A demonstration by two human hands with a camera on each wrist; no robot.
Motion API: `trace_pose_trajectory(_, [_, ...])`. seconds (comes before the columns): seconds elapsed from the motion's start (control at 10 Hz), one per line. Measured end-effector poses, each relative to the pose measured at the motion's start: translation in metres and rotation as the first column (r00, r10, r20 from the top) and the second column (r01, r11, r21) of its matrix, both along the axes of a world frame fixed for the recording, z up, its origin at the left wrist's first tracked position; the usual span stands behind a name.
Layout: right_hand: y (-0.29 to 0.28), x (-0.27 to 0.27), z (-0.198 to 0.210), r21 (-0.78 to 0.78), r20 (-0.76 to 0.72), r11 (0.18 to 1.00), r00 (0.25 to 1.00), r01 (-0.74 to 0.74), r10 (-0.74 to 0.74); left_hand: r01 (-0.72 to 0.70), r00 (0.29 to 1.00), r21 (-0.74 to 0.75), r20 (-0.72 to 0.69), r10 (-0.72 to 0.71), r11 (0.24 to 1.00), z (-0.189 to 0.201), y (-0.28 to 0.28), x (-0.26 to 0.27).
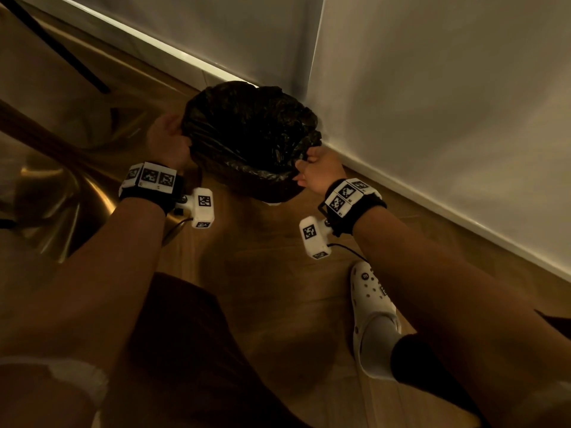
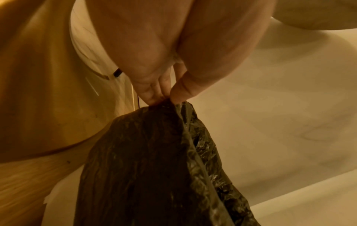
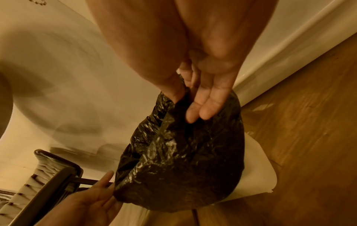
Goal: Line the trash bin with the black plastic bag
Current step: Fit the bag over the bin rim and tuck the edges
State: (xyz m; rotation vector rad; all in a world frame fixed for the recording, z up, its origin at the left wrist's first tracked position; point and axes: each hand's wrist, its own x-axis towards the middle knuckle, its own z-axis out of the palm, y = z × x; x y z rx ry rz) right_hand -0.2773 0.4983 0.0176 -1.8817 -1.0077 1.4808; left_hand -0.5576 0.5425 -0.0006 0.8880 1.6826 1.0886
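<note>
The black plastic bag (image 1: 250, 140) is spread open over the white trash bin (image 3: 257, 172), which stands on the floor in the wall corner. The bag hides nearly all of the bin in the head view. My left hand (image 1: 180, 135) grips the bag's left edge; the left wrist view shows thumb and fingers (image 2: 154, 93) pinching the crumpled bag (image 2: 150, 168) rim. My right hand (image 1: 309, 157) pinches the right edge between thumb and forefinger, its other fingers (image 3: 204, 110) stretched out over the bag (image 3: 183, 152). My left hand (image 3: 96, 197) also shows at the bottom of the right wrist view.
White walls with a baseboard (image 1: 432, 196) meet right behind the bin. A shiny brass base (image 1: 61, 196) stands to the left. My foot in a white clog (image 1: 374, 322) is on the wooden floor (image 1: 262, 257). A dark-framed chair (image 3: 48, 175) stands beyond the bin.
</note>
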Motion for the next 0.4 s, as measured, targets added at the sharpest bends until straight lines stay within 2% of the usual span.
trace_pose_trajectory(0.2, [0.004,-0.002,0.0,-0.004,0.009,1.0,1.0,-0.011,0.011,0.028,0.997,0.004,-0.07,-0.027,1.0,-0.001,0.004,-0.004])
trace_pose_trajectory(0.3, [0.003,0.001,0.0,0.004,0.007,1.0,1.0,-0.022,0.022,0.067,0.975,0.021,-0.215,-0.061,0.997,-0.002,0.002,-0.003])
trace_pose_trajectory(0.4, [0.004,0.005,0.003,0.032,0.01,0.999,1.0,-0.022,0.021,0.07,0.954,0.015,-0.292,-0.062,0.997,0.011,-0.003,0.003])
